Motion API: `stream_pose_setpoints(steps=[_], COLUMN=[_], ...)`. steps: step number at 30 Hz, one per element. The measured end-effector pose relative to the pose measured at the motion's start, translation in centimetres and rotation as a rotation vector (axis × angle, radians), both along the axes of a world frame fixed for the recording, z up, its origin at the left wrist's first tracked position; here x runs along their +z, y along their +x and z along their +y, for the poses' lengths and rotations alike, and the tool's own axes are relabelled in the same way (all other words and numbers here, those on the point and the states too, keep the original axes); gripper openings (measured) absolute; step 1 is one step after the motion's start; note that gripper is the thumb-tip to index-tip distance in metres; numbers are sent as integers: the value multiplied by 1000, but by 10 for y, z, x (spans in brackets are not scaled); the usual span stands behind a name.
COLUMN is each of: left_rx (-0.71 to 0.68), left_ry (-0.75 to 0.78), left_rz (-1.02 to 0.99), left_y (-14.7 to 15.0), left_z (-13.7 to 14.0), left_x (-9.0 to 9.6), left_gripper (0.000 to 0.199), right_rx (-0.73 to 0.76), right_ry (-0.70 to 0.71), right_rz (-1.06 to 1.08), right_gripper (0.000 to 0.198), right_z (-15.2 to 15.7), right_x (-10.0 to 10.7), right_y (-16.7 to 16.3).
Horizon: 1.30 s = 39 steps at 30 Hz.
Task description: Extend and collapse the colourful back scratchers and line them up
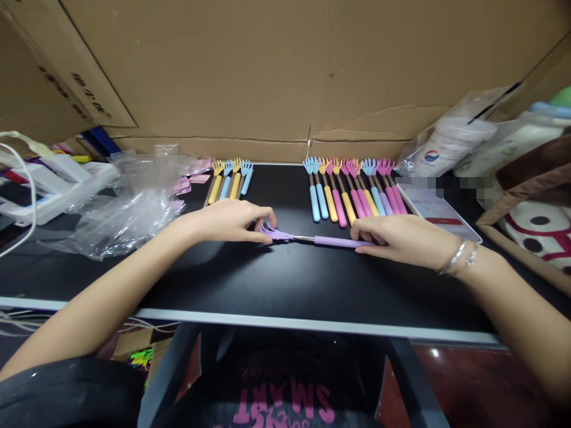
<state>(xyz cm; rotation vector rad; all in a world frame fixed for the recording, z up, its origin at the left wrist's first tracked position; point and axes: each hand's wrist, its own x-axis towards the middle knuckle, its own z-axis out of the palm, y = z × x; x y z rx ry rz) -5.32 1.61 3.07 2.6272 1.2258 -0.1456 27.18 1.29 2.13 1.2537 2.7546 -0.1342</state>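
Note:
A purple back scratcher (336,241) with a claw-shaped head and a short metal rod lies level across the middle, between my hands. My left hand (232,221) pinches its claw end, fingers closed around the tips. At the other end, my right hand (390,236) grips the end of the purple handle. Beyond my right hand, a row of back scratchers (334,199) in blue, yellow, pink and purple lies with claws pointing away. Behind my left hand sits a smaller group of yellow and blue back scratchers (235,181), partly hidden by the hand.
Crumpled clear plastic bags (129,208) and a white power strip (66,184) lie on the left of the black table (289,291). On the right are a phone (439,208), a bagged white cup (450,145) and a brown-edged bag (530,184). Cardboard (267,71) walls the back.

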Motion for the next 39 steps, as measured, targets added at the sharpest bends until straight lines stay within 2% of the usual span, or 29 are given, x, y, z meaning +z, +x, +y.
stream_pose_setpoints(steps=[4, 15, 39], left_rx=[-8, -32, -6], left_ry=[-64, -58, 0], left_rz=[-8, -14, 25], left_y=[2, 3, 6], left_z=[1, 1, -1], left_x=[-4, -7, -6], left_gripper=[39, 44, 41], right_rx=[-14, -28, 5], right_ry=[-26, -90, 14], right_rz=[-12, 20, 9], right_gripper=[20, 24, 25], right_z=[-1, 5, 3], right_x=[2, 4, -2], right_y=[-2, 0, -3])
